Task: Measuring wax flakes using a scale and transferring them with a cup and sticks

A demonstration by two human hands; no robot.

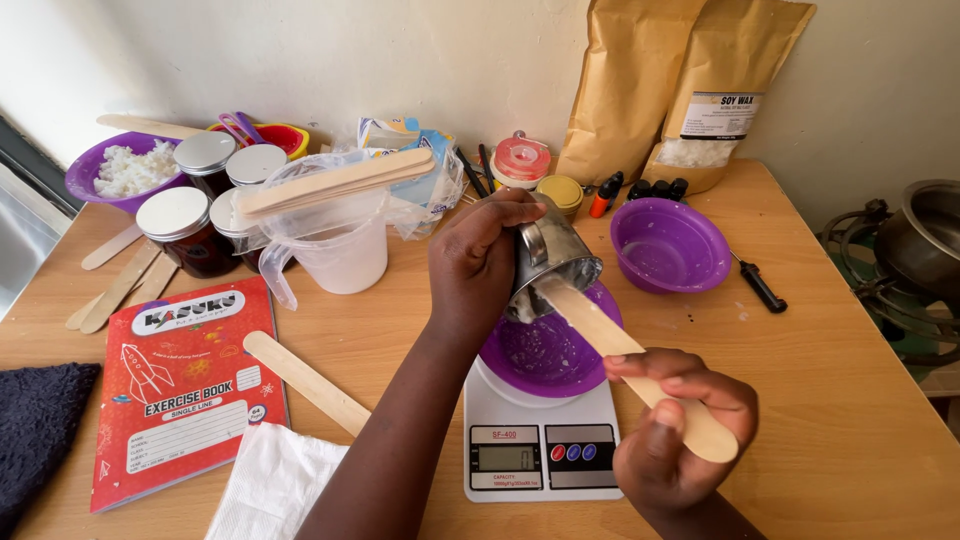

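I see my left hand [478,262] wrapped tight around a small metal cup [552,258], tipped mouth-down over a purple bowl [548,352]; the fingers curl over the cup's rear side, so the cup juts out to their right; my right hand [672,425] pinches the near end of a flat wooden stick [632,363], fingers closed on it, its far tip reaching into the cup's mouth; the bowl sits on a white kitchen scale [535,445] near the desk's front edge; a second purple bowl [669,245] stands farther back, well apart; a red exercise book [180,385] lies toward the front left corner.
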